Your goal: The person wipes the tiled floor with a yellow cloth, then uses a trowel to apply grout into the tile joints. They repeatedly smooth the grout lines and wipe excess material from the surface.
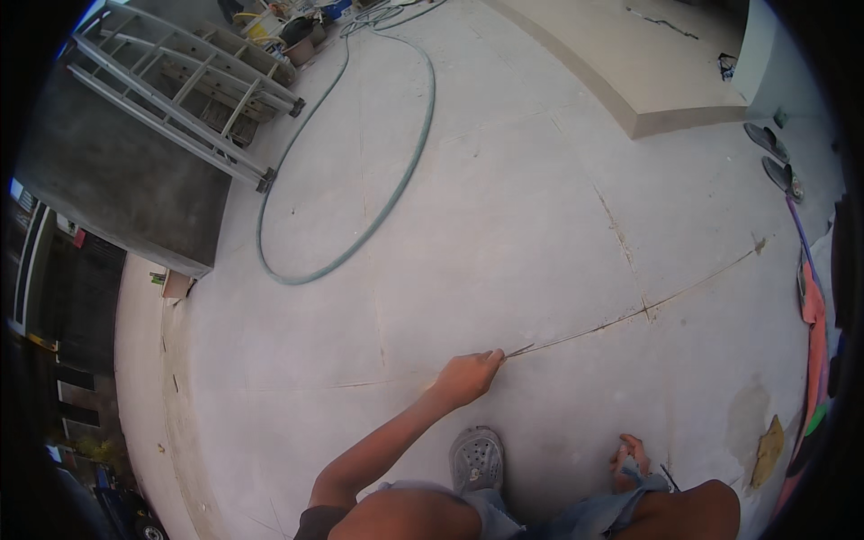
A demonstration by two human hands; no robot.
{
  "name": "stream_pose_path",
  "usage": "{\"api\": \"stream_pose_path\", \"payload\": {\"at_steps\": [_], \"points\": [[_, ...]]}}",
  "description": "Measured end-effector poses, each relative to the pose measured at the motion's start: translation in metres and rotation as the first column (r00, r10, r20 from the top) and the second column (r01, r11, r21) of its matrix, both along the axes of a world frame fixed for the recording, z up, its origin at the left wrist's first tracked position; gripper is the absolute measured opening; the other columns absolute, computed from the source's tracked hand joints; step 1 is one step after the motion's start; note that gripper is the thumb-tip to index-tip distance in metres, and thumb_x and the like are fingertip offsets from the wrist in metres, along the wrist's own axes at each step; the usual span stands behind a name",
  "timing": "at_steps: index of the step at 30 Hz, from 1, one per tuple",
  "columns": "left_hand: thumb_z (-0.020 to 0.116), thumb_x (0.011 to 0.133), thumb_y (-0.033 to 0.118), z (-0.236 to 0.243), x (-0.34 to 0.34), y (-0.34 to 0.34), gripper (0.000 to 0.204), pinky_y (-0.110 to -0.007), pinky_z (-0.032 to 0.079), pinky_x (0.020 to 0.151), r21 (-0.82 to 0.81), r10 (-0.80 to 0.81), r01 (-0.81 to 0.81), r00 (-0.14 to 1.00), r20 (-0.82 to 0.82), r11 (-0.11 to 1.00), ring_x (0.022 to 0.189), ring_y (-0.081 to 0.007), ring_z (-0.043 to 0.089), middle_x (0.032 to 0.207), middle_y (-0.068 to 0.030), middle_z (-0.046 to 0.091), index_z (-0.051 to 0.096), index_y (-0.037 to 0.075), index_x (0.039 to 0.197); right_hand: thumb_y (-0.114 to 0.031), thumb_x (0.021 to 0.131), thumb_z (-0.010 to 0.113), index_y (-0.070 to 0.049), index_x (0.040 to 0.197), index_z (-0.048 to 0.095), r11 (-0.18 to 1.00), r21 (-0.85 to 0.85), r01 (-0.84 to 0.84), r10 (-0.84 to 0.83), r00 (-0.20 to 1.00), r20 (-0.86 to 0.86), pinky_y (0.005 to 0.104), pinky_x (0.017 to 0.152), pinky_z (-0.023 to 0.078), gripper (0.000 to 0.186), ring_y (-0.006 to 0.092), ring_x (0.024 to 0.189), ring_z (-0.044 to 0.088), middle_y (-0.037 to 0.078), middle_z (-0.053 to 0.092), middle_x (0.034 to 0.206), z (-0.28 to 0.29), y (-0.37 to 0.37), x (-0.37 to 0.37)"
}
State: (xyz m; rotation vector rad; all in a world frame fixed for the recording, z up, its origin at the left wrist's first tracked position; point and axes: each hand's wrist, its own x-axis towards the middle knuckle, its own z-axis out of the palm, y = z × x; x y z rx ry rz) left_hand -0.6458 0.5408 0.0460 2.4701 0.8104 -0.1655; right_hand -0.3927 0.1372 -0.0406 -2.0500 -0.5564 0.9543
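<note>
My left hand is closed, reaching forward from the lower left. A thin, pointed dark tool sticks out past its fingers; its exact kind is too small to tell. The tip lies at the near end of a dark, narrow groove in the pale concrete floor. That groove runs off to the right, crossing another line on the way. My right hand does not show. Between my knees are a grey clog and what looks like a bare foot, partly covered by denim shorts.
A green hose loops across the floor ahead. An aluminium ladder leans at the far left by a dark block. To the right are a raised step, dark slippers, coloured cloth and a brown scrap.
</note>
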Motion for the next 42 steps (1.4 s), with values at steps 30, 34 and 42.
{"api": "stream_pose_path", "payload": {"at_steps": [30,34,42], "points": [[0.051,0.106,0.021,-0.025,0.039,0.006,0.017,-0.054,0.056,0.07,0.011,-0.089,0.089,0.996,-0.017,0.996,0.081,-0.0424,0.071,0.087,-0.0183,0.072,0.057,0.006,0.111,-0.013,0.107,0.059,0.002,0.131,0.063,0.997,-0.045,0.058,-0.06,0.998,-0.036,0.0349,0.069,0.058,0.029,0.018,0.073,0.068,0.009,0.069,0.084,-0.032,-0.022,0.011],[0.051,0.107,0.024,-0.037,-0.004,0.018,0.018,-0.054,0.056,0.066,0.079,-0.135,0.134,0.991,0.012,0.988,0.078,-0.0413,0.071,0.085,-0.0175,0.072,0.057,0.008,0.109,-0.014,0.109,0.055,0.003,0.123,0.069,0.975,-0.137,0.174,-0.179,0.984,-0.021,0.0319,0.069,0.057,0.026,0.0154,0.071,0.068,0.009,0.073,0.083,-0.039,-0.029,0.02],[0.062,0.104,0.026,-0.02,-0.234,0.026,0.018,-0.05,0.057,0.061,0.237,0.071,-0.019,0.974,-0.214,0.971,0.072,-0.0385,0.071,0.082,-0.0138,0.073,0.063,0.008,0.105,-0.015,0.109,0.054,0.003,0.122,0.069,0.987,-0.012,0.158,-0.158,0.984,-0.077,0.0324,0.069,0.057,0.026,0.0159,0.069,0.068,0.009,0.073,0.078,-0.034,-0.029,0.015]]}}
